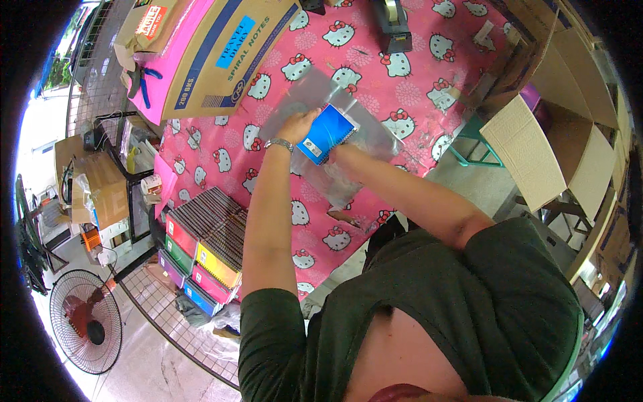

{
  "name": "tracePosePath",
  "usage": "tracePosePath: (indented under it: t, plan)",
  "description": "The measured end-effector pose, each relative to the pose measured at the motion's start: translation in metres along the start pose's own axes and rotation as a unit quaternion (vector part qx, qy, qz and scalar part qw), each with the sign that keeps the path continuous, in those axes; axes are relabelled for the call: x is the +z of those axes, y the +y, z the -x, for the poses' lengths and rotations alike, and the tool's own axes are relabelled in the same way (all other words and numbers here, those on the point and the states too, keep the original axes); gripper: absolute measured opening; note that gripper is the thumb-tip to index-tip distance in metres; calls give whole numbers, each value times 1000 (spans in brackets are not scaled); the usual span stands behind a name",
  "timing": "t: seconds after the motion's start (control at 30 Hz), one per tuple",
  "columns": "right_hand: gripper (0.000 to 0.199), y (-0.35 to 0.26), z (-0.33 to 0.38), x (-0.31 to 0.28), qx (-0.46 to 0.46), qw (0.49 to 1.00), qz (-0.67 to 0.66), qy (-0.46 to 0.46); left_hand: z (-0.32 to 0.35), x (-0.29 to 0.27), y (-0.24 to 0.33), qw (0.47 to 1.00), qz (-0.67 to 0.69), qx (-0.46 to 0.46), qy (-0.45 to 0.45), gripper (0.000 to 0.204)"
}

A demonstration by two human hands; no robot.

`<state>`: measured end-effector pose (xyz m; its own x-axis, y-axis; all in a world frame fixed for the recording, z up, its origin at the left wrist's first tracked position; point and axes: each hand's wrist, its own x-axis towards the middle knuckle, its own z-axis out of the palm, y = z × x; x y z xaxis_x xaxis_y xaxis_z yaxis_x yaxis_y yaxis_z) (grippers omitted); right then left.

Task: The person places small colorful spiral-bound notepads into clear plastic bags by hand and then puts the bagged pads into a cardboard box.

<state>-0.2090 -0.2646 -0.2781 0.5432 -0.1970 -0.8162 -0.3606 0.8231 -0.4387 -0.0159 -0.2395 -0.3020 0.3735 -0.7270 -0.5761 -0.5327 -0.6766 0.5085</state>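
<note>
A blue spiral notebook (329,131) with a pale label on its cover lies tilted between my hands above the pink table. My left hand (299,126), with a metal watch at the wrist, grips its left edge, thumb on the cover. My right hand (339,153) meets the notebook's lower right side, by the spiral; its fingers are hidden beneath it. Under both hands, clear plastic bags (301,90) spread over the patterned pink tablecloth (224,161).
Stacked spiral notebooks (207,231) in several colours stand at the table's left. A large carton (224,57) is at the far left, with blue-handled pliers (144,86) beside it. A tape dispenser (392,27) sits at the back. Open cartons (529,151) occupy the right; a fan (86,321) stands lower left.
</note>
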Motion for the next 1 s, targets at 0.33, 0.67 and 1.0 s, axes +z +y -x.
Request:
tracePosePath:
  t: [0.33,0.67,1.0]
  plan:
    - [22,10,-14,-128,-458,469,747,-108,139,130,-14,956,28,191,222,21]
    - [24,-6,2,-95,-313,540,776,-90,158,157,39,956,-95,16,278,28]
    - [31,-102,26,-102,-501,379,769,-117,182,91,-14,927,151,-29,341,13]
